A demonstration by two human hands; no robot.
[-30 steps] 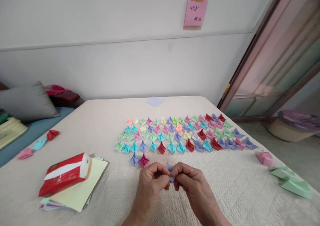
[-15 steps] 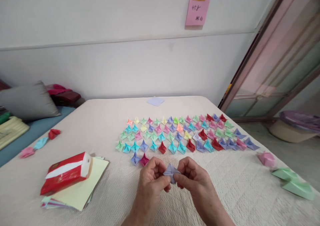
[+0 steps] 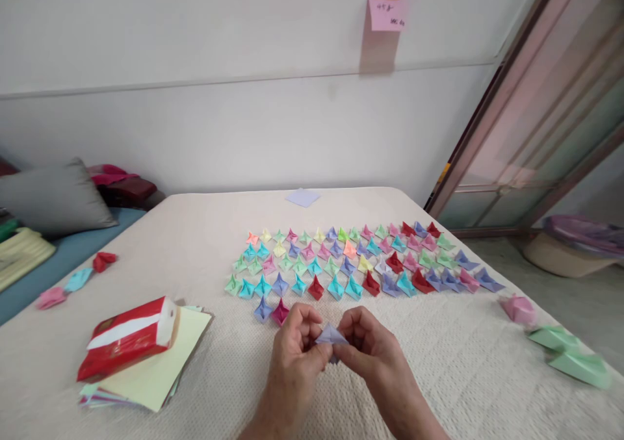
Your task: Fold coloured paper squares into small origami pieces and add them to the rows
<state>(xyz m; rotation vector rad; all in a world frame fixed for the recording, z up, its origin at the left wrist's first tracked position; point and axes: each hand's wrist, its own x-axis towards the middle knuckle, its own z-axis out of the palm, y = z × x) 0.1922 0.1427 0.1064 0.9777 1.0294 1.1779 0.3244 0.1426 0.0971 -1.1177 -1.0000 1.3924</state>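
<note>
pinching a small lavender folded paper piece (image 3: pixel 331 336) between both hands just above the near middle of the bed cover, left hand (image 3: pixel 295 349) closed on its left tip with thumb and fingers, right hand (image 3: pixel 370 352) closed on its right side, both grips narrow and tight on the paper. looks near its final shape, a pointed little boat-like form much like the finished ones, though the underside is hidden by the fingers.

judging by what lies beyond: a large share already done, with rows of small folded paper shapes in green, blue, red, pink, yellow and purple (image 3: pixel 351 258) set out in a broad band across the middle of the cover, and a short new row begun nearer, a blue folded piece (image 3: pixel 263 310) and a magenta folded piece (image 3: pixel 280 312) just beyond the left hand. still plenty to fold, judging by the stack of flat coloured paper sheets (image 3: pixel 156 368) at the near left, with a red and white tissue pack (image 3: pixel 127 336) resting on it.

off to the right edge, a pink folded piece (image 3: pixel 519 309) and larger pale green folded pieces (image 3: pixel 570 355); at the left edge, red, blue and pink pieces (image 3: pixel 78 277); a lone lavender paper square (image 3: pixel 302 197) at the far side.

all on a cream textured bed cover (image 3: pixel 463 362), beside a grey pillow (image 3: pixel 53 196), under a white wall (image 3: pixel 219 102) with a pink sticky note (image 3: pixel 387 12) taped high, and a glass sliding door (image 3: pixel 546 115) at right.
</note>
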